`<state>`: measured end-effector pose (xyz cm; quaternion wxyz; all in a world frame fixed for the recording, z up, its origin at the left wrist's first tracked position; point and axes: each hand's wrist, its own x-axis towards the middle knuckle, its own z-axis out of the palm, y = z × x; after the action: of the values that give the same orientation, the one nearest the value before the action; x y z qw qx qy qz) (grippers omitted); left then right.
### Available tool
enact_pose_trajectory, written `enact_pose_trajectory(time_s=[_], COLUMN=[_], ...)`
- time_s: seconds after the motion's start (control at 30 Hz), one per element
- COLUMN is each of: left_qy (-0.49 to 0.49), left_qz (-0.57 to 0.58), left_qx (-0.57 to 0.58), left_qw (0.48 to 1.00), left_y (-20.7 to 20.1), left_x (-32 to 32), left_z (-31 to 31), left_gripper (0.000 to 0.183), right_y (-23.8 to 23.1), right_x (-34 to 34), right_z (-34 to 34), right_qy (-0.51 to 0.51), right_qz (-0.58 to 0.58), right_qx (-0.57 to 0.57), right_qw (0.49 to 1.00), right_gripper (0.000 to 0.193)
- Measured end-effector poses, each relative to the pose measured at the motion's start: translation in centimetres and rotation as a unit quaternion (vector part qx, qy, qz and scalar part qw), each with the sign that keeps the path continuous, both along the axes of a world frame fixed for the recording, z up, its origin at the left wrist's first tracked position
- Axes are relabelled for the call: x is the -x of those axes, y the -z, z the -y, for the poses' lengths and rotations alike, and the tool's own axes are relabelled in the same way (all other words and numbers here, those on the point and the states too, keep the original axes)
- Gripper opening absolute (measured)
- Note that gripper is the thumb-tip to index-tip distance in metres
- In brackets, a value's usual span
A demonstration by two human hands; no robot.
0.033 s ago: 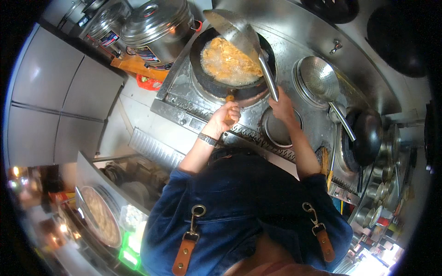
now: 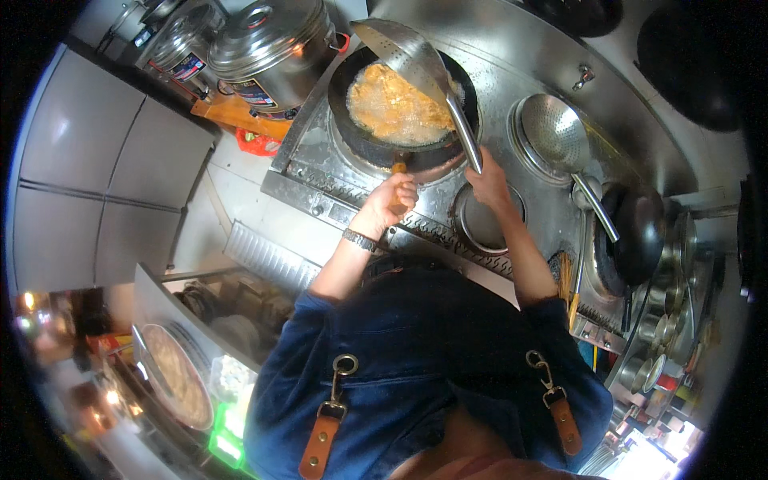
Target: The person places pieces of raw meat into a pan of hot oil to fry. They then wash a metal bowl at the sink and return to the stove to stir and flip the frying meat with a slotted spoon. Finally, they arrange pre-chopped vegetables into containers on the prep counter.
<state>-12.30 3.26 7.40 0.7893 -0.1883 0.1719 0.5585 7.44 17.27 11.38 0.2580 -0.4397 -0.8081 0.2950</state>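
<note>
A black wok (image 2: 339, 98) sits on the stove, with golden food (image 2: 394, 102) bubbling in pale liquid inside it. My left hand (image 2: 390, 200) is closed round the wok's wooden handle (image 2: 399, 168) at the near side. In my right hand (image 2: 488, 184), fingers wrapped round its metal handle, is a large perforated skimmer (image 2: 406, 60). Its bowl is tilted above the far right part of the wok and hides some of the food and the far rim.
Right of the wok rest another skimmer (image 2: 554, 132), a ladle (image 2: 586, 192) and a dark wok (image 2: 640, 236). A round burner opening (image 2: 486, 220) lies below my right hand. Lidded steel pots (image 2: 268, 52) stand at the far left. A bristle brush (image 2: 565, 276) leans by the stove's front edge.
The skimmer's bowl has turned slightly above the wok, showing more of its rounded, perforated face. Both hands keep their grips in nearly the same places.
</note>
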Motion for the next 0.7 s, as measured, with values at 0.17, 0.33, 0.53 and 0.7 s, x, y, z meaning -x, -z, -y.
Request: enact_pose_trajectory(time_s=[0.17, 0.33, 0.53, 0.7], left_qy=[-0.004, 0.012, 0.011, 0.056], left_qz=[-0.004, 0.051, 0.031, 0.055], left_qx=[0.028, 0.002, -0.052, -0.06], left_qw=[1.0, 0.999, 0.998, 0.995], left_y=[-0.4, 0.0, 1.1, 0.3], left_x=[0.1, 0.3, 1.2, 1.6], left_z=[0.2, 0.4, 0.7, 0.5], left_gripper=[0.014, 0.012, 0.024, 0.051], right_y=[-1.7, -0.9, 1.9, 0.2], right_x=[-0.2, -0.4, -0.2, 0.5], right_z=[1.8, 3.0, 3.0, 2.9], right_qy=[0.037, 0.001, 0.006, 0.016], right_qz=[-0.031, -0.038, -0.101, -0.032], right_qx=[0.211, 0.124, 0.089, 0.111], right_qw=[0.976, 0.992, 0.991, 0.993], right_gripper=[0.047, 0.045, 0.05, 0.052])
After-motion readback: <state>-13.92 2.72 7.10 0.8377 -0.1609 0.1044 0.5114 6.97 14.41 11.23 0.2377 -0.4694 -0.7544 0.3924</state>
